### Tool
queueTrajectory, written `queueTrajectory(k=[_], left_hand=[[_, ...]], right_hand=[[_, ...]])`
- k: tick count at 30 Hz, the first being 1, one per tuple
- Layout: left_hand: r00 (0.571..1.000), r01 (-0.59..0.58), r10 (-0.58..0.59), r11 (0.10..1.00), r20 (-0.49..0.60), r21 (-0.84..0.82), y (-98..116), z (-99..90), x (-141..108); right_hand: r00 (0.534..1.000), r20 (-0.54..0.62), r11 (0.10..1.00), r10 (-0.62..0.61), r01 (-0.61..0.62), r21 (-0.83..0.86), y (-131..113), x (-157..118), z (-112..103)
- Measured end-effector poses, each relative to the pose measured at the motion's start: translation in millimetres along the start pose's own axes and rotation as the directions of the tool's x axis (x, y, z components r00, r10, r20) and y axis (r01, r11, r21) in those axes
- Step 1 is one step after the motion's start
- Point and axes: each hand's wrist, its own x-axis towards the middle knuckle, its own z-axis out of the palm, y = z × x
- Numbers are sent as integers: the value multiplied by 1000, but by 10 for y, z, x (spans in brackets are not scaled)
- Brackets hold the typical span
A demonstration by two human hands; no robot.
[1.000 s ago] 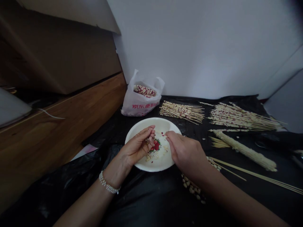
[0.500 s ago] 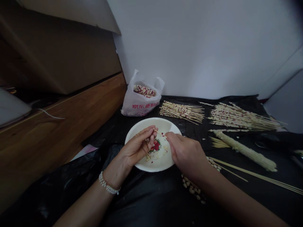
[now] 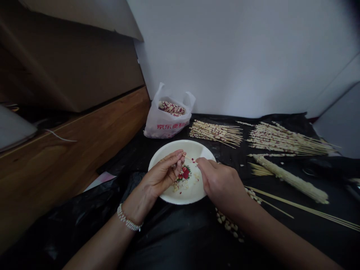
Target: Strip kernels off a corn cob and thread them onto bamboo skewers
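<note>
Above a white bowl [image 3: 157, 157], my left hand [image 3: 165, 172] pinches what looks like a corn kernel between thumb and fingertips; the kernel is mostly hidden. My right hand [image 3: 222, 180] is closed around a thin wooden skewer [image 3: 190, 157], whose far end meets the left fingertips. The rest of that skewer is covered by the right hand. Loose pale and dark red corn kernels [image 3: 180, 185] lie in the bowl, around a printed red flower [image 3: 186, 172].
A white plastic bag [image 3: 168, 127] holds speckled corn cobs [image 3: 172, 108]. Skewers threaded with kernels lie in a left bundle [image 3: 213, 132] and a right bundle [image 3: 281, 138]. A stripped cob [image 3: 295, 180], bare skewers [image 3: 309, 210] and loose kernels [image 3: 229, 225] rest on black plastic sheeting [image 3: 168, 240].
Almost nothing differs. The fingertips of my left hand have shifted very slightly at the skewer's end, and my right hand stays in place.
</note>
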Motion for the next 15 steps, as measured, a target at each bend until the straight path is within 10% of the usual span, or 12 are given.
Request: queueTrajectory(k=[15], left_hand=[[996,-1,-7,996,92,92,-43,23,-34]], right_hand=[[1000,-22,1000,1,0,18,-14,1,32]])
